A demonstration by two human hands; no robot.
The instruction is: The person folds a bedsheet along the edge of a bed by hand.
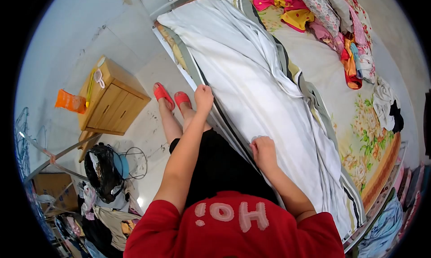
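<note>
A long white cloth with grey, black and olive striped borders (251, 74) lies lengthwise over a cream, flower-printed bed sheet (366, 127); the person's bare left hand (204, 98) is curled into a fist at the cloth's near border; the bare right hand (264, 154), fingers bent, is farther down that same side, well apart from the left; whether either has fabric caught in it, I cannot tell; such spacing would suit steadying a long, limp edge; the heaped pink, yellow and flowered clothes (330, 26) lie beyond, perhaps kept off the cloth; worn red slippers (181, 97) rest on the pale floor (148, 127).
</note>
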